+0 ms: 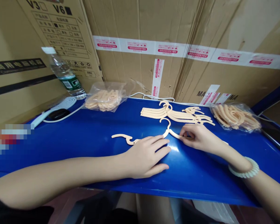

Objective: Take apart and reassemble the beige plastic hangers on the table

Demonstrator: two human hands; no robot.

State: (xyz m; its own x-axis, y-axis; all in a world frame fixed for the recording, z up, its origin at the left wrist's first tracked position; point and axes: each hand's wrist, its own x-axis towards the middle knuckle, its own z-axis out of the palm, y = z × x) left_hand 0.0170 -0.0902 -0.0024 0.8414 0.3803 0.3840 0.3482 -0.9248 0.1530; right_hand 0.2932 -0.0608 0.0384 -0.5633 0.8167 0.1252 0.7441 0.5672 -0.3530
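Note:
A beige plastic folding hanger (169,127) lies on the blue table (102,149), its hook pointing away from me. My left hand (148,155) rests palm down over the hanger's left arm, fingers stretched out and a little apart. That arm's hooked end shows beyond the hand on the left. Bent fingers and thumb of my right hand (197,137) pinch the right arm, hiding part of it. A small tip of the right arm shows past my wrist. Just behind lies a row of several matching hangers (156,112), stacked side by side.
Clear bags of beige hanger parts lie at back left (105,99) and right (235,116). A water bottle (68,79), a small white fan (57,107) and a black object (59,114) stand left. A white cable (154,97) runs along cardboard boxes (140,18) behind.

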